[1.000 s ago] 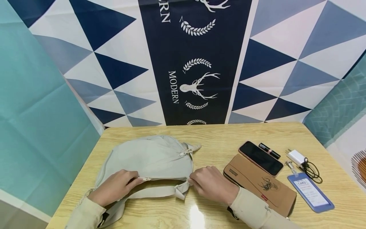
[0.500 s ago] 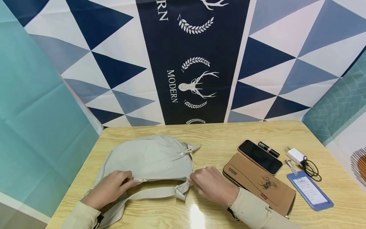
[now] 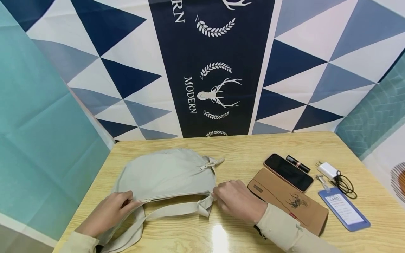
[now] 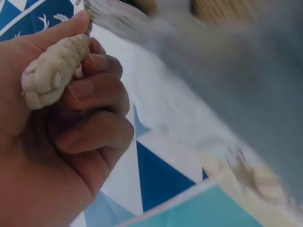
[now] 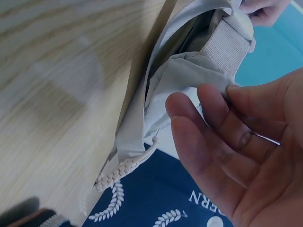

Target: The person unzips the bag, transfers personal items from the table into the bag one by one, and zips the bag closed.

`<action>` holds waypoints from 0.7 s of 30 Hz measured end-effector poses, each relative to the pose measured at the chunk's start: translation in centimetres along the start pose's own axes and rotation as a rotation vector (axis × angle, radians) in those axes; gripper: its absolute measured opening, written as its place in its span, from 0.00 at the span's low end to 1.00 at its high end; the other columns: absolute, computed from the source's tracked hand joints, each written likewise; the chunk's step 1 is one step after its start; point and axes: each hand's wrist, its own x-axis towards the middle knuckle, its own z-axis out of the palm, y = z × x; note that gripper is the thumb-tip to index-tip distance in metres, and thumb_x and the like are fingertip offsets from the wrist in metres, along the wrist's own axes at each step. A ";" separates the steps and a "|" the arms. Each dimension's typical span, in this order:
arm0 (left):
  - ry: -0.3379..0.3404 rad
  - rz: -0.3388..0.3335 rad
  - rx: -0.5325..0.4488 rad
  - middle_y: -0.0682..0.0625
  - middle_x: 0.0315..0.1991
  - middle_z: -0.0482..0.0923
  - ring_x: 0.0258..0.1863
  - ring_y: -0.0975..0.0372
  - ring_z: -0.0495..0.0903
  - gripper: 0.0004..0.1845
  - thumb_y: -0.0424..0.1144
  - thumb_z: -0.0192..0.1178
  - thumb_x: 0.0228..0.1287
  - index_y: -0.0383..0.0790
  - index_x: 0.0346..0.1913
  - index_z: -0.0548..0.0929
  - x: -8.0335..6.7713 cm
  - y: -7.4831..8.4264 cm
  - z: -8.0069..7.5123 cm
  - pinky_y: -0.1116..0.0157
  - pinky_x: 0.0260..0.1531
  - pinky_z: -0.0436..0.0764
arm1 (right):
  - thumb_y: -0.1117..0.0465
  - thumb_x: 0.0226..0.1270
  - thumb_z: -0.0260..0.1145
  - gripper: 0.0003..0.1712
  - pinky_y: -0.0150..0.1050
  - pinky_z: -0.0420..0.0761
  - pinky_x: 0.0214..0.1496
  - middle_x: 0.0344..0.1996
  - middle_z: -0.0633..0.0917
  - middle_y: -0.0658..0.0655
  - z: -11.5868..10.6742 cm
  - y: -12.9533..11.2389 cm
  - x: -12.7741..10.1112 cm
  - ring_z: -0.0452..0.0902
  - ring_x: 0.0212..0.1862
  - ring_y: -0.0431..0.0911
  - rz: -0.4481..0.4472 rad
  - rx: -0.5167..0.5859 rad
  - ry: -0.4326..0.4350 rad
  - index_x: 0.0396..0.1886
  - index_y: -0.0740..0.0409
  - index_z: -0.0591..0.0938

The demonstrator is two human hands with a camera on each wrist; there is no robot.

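Wood-grain table [image 3: 243, 151], bag [image 3: 167, 172], wallet [image 3: 284, 196], phone [image 3: 288, 172], badge [image 3: 345, 211]

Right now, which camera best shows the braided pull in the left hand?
Left wrist view: the braided pull lies unobstructed against the left hand. In the head view, that hand hides it. The right wrist view doesn't show it; the braid there is a different one.

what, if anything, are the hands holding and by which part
A pale backpack: the left hand pinches its braided zipper pull, the right hand pinches fabric near the right end of the zipper.
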 end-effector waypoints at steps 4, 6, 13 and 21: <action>0.014 -0.020 0.008 0.58 0.15 0.61 0.12 0.69 0.57 0.22 0.57 0.55 0.71 0.49 0.23 0.69 -0.7 -0.9 -0.2 0.70 0.16 0.65 | 0.64 0.67 0.66 0.21 0.30 0.61 0.17 0.12 0.64 0.41 0.0 0.3 -0.3 0.54 0.16 0.33 0.020 -0.008 0.007 0.14 0.48 0.72; 0.019 -0.015 0.005 0.59 0.15 0.61 0.12 0.70 0.57 0.22 0.56 0.55 0.71 0.49 0.23 0.68 -0.9 -1.2 -0.3 0.70 0.16 0.65 | 0.64 0.67 0.66 0.22 0.29 0.61 0.17 0.12 0.64 0.41 0.0 0.4 -0.4 0.55 0.16 0.33 0.020 -0.007 0.012 0.14 0.48 0.72; 0.019 -0.008 -0.018 0.59 0.15 0.60 0.12 0.70 0.56 0.21 0.54 0.55 0.73 0.48 0.23 0.67 -1.4 -2.2 -0.4 0.70 0.16 0.65 | 0.65 0.67 0.66 0.22 0.29 0.60 0.16 0.12 0.64 0.41 0.2 0.6 -0.7 0.54 0.16 0.33 0.019 0.002 0.009 0.14 0.48 0.71; 0.018 -0.042 -0.005 0.59 0.15 0.62 0.13 0.70 0.57 0.20 0.53 0.55 0.73 0.49 0.23 0.69 -2.2 -3.0 -0.8 0.70 0.16 0.64 | 0.64 0.65 0.68 0.17 0.28 0.63 0.18 0.12 0.68 0.41 0.3 1.2 -1.1 0.58 0.16 0.33 0.049 0.004 -0.018 0.17 0.51 0.77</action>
